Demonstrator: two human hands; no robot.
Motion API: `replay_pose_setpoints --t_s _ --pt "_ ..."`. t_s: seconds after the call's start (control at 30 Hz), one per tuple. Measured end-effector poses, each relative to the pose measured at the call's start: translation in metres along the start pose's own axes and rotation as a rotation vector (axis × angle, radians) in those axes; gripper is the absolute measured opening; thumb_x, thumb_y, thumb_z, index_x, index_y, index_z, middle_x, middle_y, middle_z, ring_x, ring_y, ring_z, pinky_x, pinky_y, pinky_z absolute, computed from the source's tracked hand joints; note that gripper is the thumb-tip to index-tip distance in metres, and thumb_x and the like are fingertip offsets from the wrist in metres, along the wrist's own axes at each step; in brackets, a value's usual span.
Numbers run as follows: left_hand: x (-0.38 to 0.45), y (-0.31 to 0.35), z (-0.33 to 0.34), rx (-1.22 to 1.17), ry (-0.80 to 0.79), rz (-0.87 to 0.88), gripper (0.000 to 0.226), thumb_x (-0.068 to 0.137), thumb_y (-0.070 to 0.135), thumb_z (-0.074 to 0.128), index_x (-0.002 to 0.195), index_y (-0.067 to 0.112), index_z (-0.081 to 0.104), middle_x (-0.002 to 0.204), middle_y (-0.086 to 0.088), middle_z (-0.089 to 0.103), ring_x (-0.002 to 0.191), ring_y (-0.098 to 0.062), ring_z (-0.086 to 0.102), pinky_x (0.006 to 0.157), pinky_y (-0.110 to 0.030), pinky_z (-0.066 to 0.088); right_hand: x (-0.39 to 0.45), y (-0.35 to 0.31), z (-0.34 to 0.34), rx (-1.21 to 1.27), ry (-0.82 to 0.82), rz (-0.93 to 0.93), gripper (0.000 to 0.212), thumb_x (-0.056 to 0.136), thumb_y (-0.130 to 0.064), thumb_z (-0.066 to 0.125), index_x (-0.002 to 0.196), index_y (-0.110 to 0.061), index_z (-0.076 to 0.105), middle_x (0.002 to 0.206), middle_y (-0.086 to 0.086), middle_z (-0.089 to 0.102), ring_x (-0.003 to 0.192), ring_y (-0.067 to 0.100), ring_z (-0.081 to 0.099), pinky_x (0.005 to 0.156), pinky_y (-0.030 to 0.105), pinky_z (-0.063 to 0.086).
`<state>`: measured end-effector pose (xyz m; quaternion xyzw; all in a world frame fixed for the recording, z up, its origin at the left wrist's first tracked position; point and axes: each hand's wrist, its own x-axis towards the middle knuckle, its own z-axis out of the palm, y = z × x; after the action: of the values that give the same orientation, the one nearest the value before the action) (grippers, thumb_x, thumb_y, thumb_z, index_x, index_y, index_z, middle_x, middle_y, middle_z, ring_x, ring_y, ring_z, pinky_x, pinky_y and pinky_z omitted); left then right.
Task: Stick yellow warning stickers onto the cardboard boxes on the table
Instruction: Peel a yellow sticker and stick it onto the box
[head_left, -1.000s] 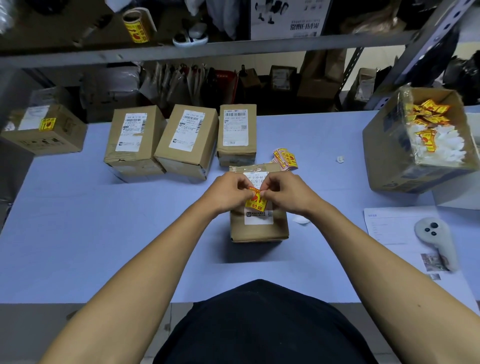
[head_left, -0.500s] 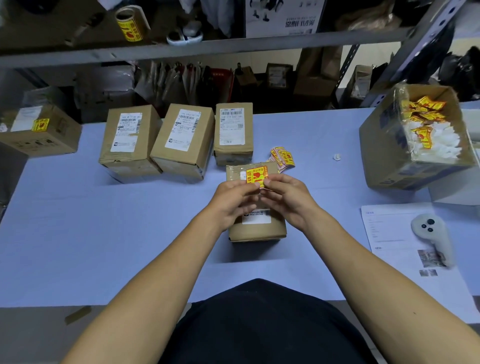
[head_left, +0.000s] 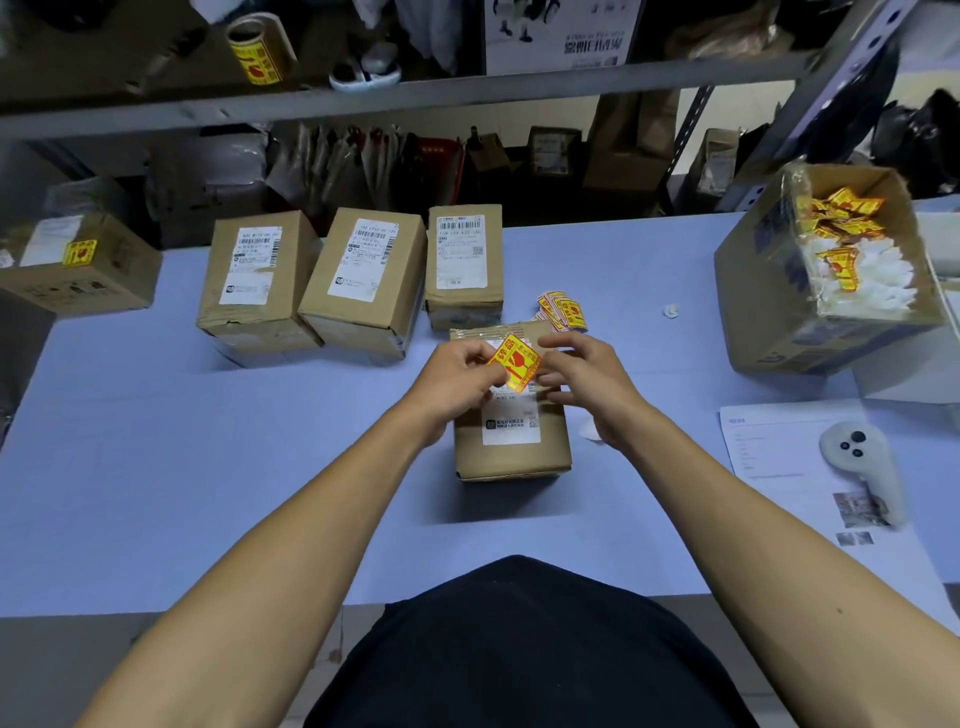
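Both hands, left hand (head_left: 457, 371) & right hand (head_left: 584, 371), pinch yellow sticker (head_left: 513, 362) w/ red glass icon over box (head_left: 511, 441).

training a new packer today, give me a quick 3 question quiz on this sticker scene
1. True or false: the sticker held by both hands already lies flat on the near box.
2. How many boxes stand in the row just beyond the near box? A) two B) three C) five
3. Fill in: the far-left box already bears a yellow ____.

Key
1. False: the left hand and right hand pinch it, tilted, above the box.
2. B
3. sticker
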<state>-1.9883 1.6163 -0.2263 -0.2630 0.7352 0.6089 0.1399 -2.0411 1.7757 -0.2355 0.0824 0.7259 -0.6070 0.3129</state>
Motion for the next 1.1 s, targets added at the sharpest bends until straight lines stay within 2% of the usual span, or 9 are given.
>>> replay_pose_setpoints --t_s 0.07,0.17,0.4,0.5,0.6,0.67,0.8,0.93,1.1 --pt "0.000 0.004 -0.007 0.106 -0.073 -0.005 0.020 0.085 0.002 0.063 0.071 0.016 0.061 0.064 0.002 0.059 0.059 -0.012 0.050 0.056 -0.022 0.042 -0.002 -0.005 -0.002 -0.089 -0.066 -0.071 0.016 0.095 -0.009 0.057 0.106 -0.015 0.068 0.100 0.004 0.069 0.085 0.017 0.067 0.069 0.024 0.056" --pt "0.002 0.008 -0.013 0.218 -0.143 -0.024 0.018 0.086 0.006 0.064 0.072 0.017 0.062 0.078 -0.004 0.063 0.068 -0.015 0.052 0.058 -0.023 0.041 -0.004 -0.009 -0.003 -0.147 -0.082 -0.102 0.020 0.097 -0.010 0.052 0.096 -0.014 0.071 0.092 0.000 0.069 0.076 0.011 0.065 0.064 0.022 0.054" --pt "0.006 0.003 -0.012 0.220 -0.192 -0.077 0.015 0.083 0.007 0.066 0.072 0.016 0.063 0.075 -0.002 0.063 0.072 -0.019 0.048 0.063 -0.029 0.038 -0.004 -0.001 -0.005 -0.216 -0.153 -0.078 0.010 0.091 -0.008 0.068 0.082 -0.011 0.065 0.079 0.005 0.068 0.078 0.021 0.064 0.073 0.038 0.057" --pt "0.007 0.000 -0.012 0.138 -0.192 -0.126 0.013 0.085 0.009 0.066 0.074 0.015 0.066 0.061 0.004 0.062 0.060 -0.015 0.046 0.061 -0.027 0.037 -0.006 0.002 -0.007 -0.182 -0.150 -0.054 0.009 0.090 -0.007 0.069 0.083 -0.010 0.064 0.084 0.010 0.070 0.079 0.023 0.064 0.083 0.045 0.058" --pt "0.007 0.000 -0.009 0.052 -0.165 -0.175 0.010 0.087 0.013 0.069 0.077 0.015 0.069 0.063 0.004 0.064 0.049 -0.009 0.047 0.055 -0.021 0.039 -0.008 0.004 -0.008 -0.148 -0.114 -0.040 0.005 0.090 -0.008 0.070 0.091 -0.005 0.066 0.091 0.019 0.071 0.077 0.021 0.062 0.081 0.044 0.059" --pt "0.005 0.000 -0.007 -0.052 -0.154 -0.230 0.005 0.087 0.019 0.071 0.089 0.015 0.070 0.070 0.000 0.068 0.051 -0.010 0.049 0.062 -0.026 0.045 -0.010 0.005 -0.008 -0.110 -0.092 -0.024 0.006 0.090 -0.008 0.070 0.092 -0.005 0.066 0.089 0.019 0.069 0.074 0.021 0.061 0.075 0.040 0.060" --pt "0.006 -0.005 -0.008 -0.262 -0.181 -0.312 0.021 0.093 0.030 0.065 0.108 0.016 0.066 0.080 -0.005 0.069 0.061 -0.016 0.055 0.077 -0.040 0.058 -0.013 0.008 -0.010 -0.001 -0.060 0.042 0.006 0.090 -0.010 0.070 0.086 -0.009 0.065 0.082 0.009 0.069 0.068 0.017 0.060 0.062 0.028 0.059" --pt "0.004 -0.008 -0.006 -0.330 -0.186 -0.384 0.019 0.095 0.034 0.060 0.099 0.015 0.063 0.077 -0.003 0.067 0.067 -0.019 0.060 0.076 -0.042 0.058 -0.014 0.011 -0.010 0.065 -0.058 0.084 0.008 0.090 -0.010 0.072 0.084 -0.011 0.066 0.082 0.008 0.071 0.065 0.016 0.059 0.062 0.028 0.059" --pt "0.004 -0.013 -0.006 -0.252 -0.179 -0.395 0.022 0.094 0.036 0.062 0.095 0.014 0.066 0.080 -0.003 0.065 0.065 -0.018 0.061 0.068 -0.037 0.057 -0.014 0.016 -0.016 0.097 -0.027 0.106 0.007 0.089 -0.012 0.071 0.084 -0.013 0.066 0.082 0.006 0.073 0.070 0.016 0.065 0.068 0.032 0.059"
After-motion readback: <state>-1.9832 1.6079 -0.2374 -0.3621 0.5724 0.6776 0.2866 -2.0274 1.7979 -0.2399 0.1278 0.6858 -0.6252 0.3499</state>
